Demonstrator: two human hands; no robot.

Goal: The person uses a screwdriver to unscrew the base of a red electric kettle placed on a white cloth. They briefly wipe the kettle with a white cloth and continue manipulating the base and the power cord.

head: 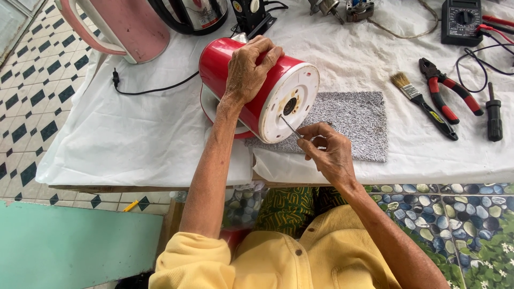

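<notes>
A red electric kettle [214,67] lies on its side on the white-covered table, its white round base [292,99] turned toward me. My left hand [247,69] presses down on top of the red body and steadies it. My right hand [327,151] pinches a thin metal screwdriver [289,127], whose tip touches the lower left part of the white base. The kettle's open lid rests against the cloth beneath it.
A grey mat [353,120] lies under the kettle base. To the right are a paintbrush [412,93], red-handled pliers [448,91], a black screwdriver [493,115] and a multimeter [461,21]. A pink kettle [126,24] and a steel kettle [195,15] stand at the back.
</notes>
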